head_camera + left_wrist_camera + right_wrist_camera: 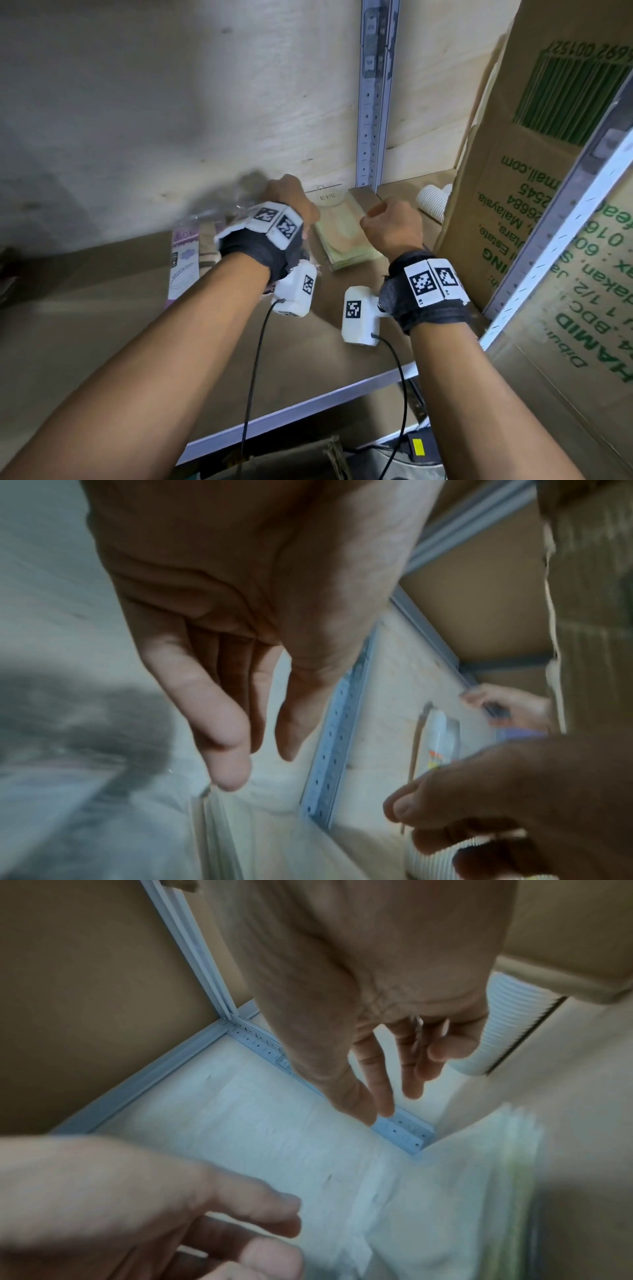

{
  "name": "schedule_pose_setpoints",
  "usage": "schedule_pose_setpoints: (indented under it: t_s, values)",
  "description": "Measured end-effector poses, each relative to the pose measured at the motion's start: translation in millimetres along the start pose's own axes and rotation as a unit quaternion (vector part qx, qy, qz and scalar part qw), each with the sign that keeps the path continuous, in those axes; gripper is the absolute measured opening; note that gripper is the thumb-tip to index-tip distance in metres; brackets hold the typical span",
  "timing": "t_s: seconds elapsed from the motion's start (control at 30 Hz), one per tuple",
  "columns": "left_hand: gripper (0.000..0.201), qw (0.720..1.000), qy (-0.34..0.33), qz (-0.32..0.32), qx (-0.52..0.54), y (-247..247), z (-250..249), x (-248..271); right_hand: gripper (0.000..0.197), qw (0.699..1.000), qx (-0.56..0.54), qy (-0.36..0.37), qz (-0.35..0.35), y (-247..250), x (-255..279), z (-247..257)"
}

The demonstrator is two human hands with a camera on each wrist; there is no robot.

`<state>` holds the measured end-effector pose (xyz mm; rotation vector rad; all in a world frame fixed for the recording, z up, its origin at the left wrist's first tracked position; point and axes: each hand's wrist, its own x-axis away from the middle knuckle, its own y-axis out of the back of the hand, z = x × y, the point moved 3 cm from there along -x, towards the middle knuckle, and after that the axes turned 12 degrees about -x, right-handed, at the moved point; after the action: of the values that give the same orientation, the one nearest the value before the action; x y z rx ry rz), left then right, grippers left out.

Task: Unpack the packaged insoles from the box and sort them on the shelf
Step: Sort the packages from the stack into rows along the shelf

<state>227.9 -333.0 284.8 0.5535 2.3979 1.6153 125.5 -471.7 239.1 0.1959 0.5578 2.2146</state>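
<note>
A stack of green-and-beige packaged insoles (342, 240) lies on the brown shelf board (102, 325) against the back wall, between my two hands. It shows as a green blur (510, 1177) in the right wrist view. A purple packaged insole (185, 263) lies further left. My left hand (291, 202) hovers over blurred clear packages (229, 205). Its fingers are straight (260, 764) and one fingertip (229, 777) touches a clear package's edge (209, 802). My right hand (387, 219) hangs just right of the stack with loose fingers (394, 1104), holding nothing.
A tall cardboard box (534, 205) with green print stands at the right. A stack of white ribbed cups (431, 202) lies beside it at the back. A grey perforated upright (373, 102) runs up the plywood back wall. The shelf's metal front rail (308, 404) is near me.
</note>
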Motion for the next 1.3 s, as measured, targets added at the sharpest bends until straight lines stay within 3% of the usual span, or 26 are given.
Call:
schedule_pose_setpoints:
  t_s: [0.17, 0.3, 0.63, 0.83, 0.97, 1.1, 1.2, 1.3]
  values:
    - [0.013, 0.988, 0.026, -0.053, 0.145, 50, 84, 34, 0.008, 0.973, -0.154, 0.052, 0.162, -31, 30, 35]
    - [0.009, 0.962, 0.08, -0.086, 0.248, 62, 176, 80, 0.015, 0.951, -0.201, 0.087, 0.217, -66, 79, 66]
    - [0.009, 0.931, 0.185, -0.145, 0.278, 99, 350, 167, 0.007, 0.876, -0.226, 0.066, 0.422, -189, 200, 129]
    - [0.012, 0.905, 0.22, -0.204, 0.302, 145, 415, 187, 0.015, 0.863, -0.152, 0.069, 0.477, -290, 232, 176]
    - [0.012, 0.893, 0.24, -0.203, 0.322, 155, 448, 193, 0.022, 0.864, -0.084, 0.059, 0.493, -354, 248, 204]
    - [0.007, 0.88, 0.255, -0.22, 0.334, 159, 470, 195, 0.01, 0.863, -0.083, 0.029, 0.498, -403, 263, 228]
    - [0.009, 0.877, 0.258, -0.221, 0.339, 161, 479, 200, 0.044, 0.87, 0.003, 0.074, 0.488, -429, 267, 233]
    - [0.009, 0.883, 0.265, -0.211, 0.324, 161, 483, 205, 0.047, 0.875, 0.013, 0.059, 0.481, -435, 268, 229]
